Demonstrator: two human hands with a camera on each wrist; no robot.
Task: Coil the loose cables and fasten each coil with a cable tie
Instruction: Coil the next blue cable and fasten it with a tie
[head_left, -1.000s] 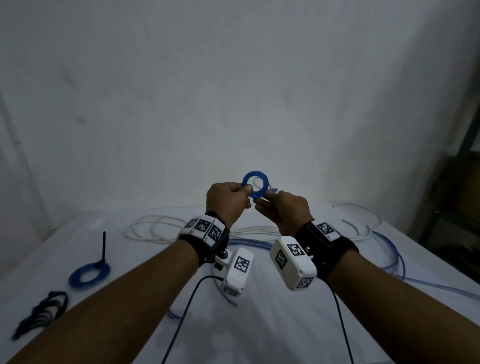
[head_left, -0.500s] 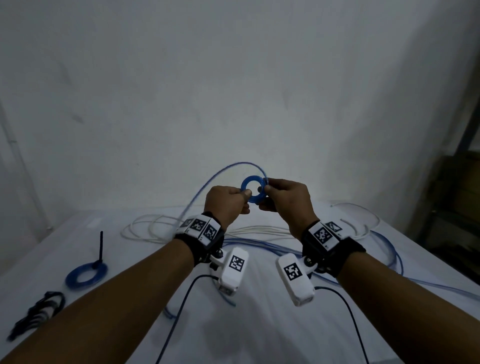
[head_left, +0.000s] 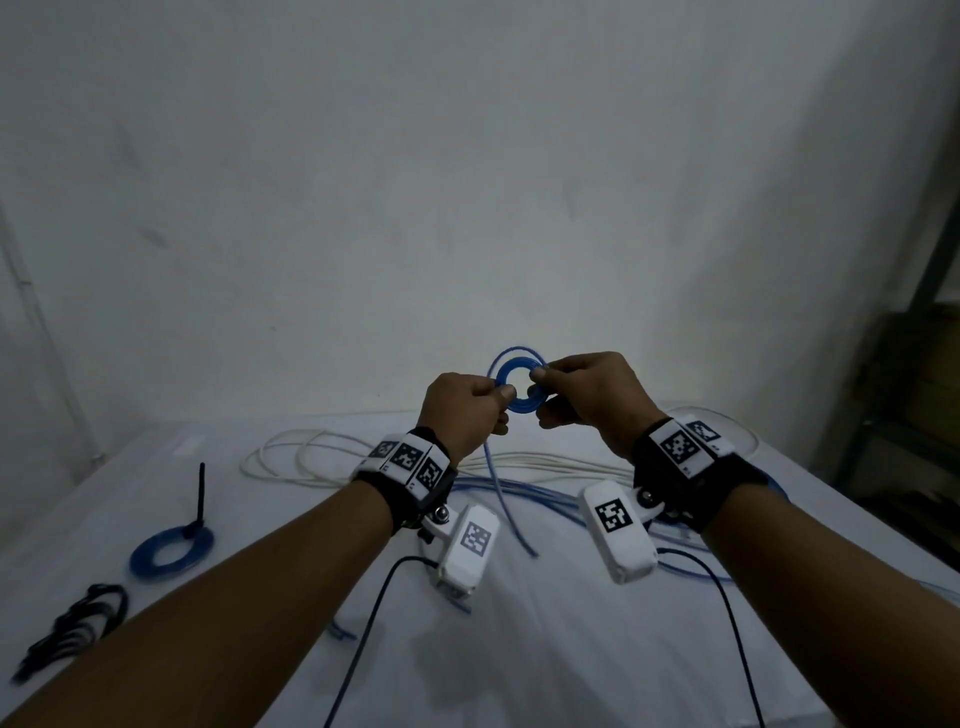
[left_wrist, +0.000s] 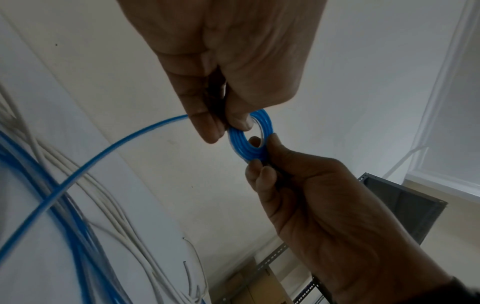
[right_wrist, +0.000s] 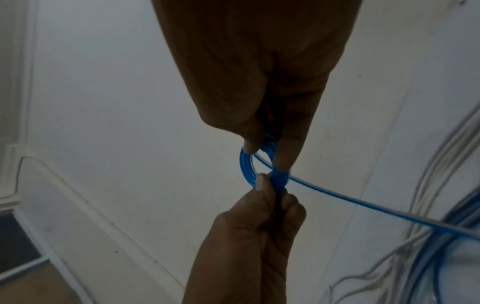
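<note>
At the near left edge of the pale cloth-covered surface (head_left: 519, 649), about eight o'clock from its middle, lies a bundle of black plastic cable ties (head_left: 78, 623), and just beyond it a finished flat coil of blue cable (head_left: 171, 545) with one black tie standing upright from its rim. Both forearms reach in from the near edge, each with a black wrist strap and a white camera pod, thin black leads trailing back toward the body. Held up above the middle of the surface is the small tight ring of thin blue cable (head_left: 519, 387), several turns laid side by side, its hole open and facing the person. The left hand (head_left: 462, 410) pinches the ring's nine o'clock side between thumb and fingers, the other fingers curled in; the right hand (head_left: 587, 395) pinches the three o'clock side the same way. From the left-hand side of the ring a loose blue tail (head_left: 498, 493) hangs down and ends on the cloth near the middle. Behind the hands, loose blue cable strands (head_left: 545, 493) and white cable loops (head_left: 311, 457) sprawl across the far half, running to the two o'clock corner. The far edge meets a plain white wall (head_left: 467, 182); past the right edge, at three o'clock, stands a dark metal shelf rack (head_left: 914, 389). Bare cloth lies open at the near middle and left of the coil.
</note>
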